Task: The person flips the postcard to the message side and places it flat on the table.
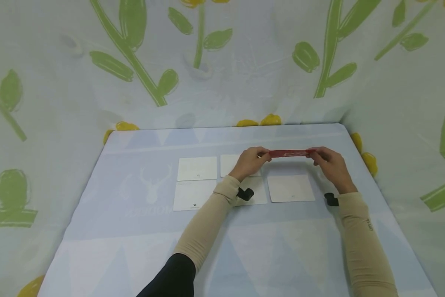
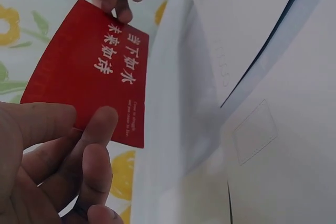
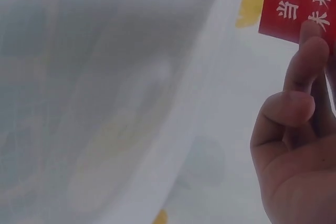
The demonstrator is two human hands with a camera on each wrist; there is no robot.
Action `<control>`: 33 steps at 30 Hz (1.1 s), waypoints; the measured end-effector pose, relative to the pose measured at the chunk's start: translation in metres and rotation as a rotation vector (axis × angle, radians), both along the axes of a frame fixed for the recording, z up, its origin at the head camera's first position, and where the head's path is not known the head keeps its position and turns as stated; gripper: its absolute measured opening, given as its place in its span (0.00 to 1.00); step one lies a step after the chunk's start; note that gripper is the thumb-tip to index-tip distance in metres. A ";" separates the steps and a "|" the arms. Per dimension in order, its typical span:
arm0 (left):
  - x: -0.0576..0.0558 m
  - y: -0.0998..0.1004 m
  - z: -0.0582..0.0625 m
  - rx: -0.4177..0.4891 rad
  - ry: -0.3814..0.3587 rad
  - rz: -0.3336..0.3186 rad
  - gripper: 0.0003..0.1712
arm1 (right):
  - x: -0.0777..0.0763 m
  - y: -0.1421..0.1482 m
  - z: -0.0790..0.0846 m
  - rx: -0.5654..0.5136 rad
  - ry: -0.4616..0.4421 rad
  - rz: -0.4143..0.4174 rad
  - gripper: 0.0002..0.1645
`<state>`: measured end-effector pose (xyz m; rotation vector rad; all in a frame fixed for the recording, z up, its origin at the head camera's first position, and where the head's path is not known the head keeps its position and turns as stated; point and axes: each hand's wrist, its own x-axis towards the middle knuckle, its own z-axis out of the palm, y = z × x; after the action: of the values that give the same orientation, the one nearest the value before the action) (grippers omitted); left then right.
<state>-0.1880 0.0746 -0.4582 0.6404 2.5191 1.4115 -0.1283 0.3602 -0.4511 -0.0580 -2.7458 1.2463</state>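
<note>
A red card (image 1: 288,153) with white Chinese characters is held up over the far right part of the table, seen nearly edge-on in the head view. My left hand (image 1: 249,161) pinches its left end, and my right hand (image 1: 330,166) pinches the right end. In the left wrist view the printed face of the red card (image 2: 100,72) shows, slightly bowed, with the left hand (image 2: 58,166) at its lower edge. The right wrist view catches only a corner of the red card (image 3: 294,9) above the right hand (image 3: 299,145).
White cards lie in two rows: one at back left (image 1: 197,168), one at front left (image 1: 194,195), another at front right (image 1: 291,188). Others are partly hidden beneath the left arm. A pale patterned cloth covers the table (image 1: 133,255); leaf-print curtains (image 1: 244,82) surround it.
</note>
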 end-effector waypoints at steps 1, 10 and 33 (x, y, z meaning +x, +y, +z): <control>0.000 -0.001 0.001 0.002 0.005 0.001 0.15 | 0.000 0.001 0.000 -0.015 0.004 0.014 0.26; 0.001 -0.006 0.003 0.022 0.004 -0.004 0.17 | 0.003 0.005 -0.001 -0.103 -0.020 0.061 0.23; 0.005 -0.003 0.002 -0.182 0.230 0.021 0.17 | 0.003 0.001 0.000 -0.038 -0.109 0.070 0.32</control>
<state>-0.1828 0.0715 -0.4561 0.7823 2.7962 1.1553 -0.1257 0.3617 -0.4516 -0.0343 -2.8394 1.3527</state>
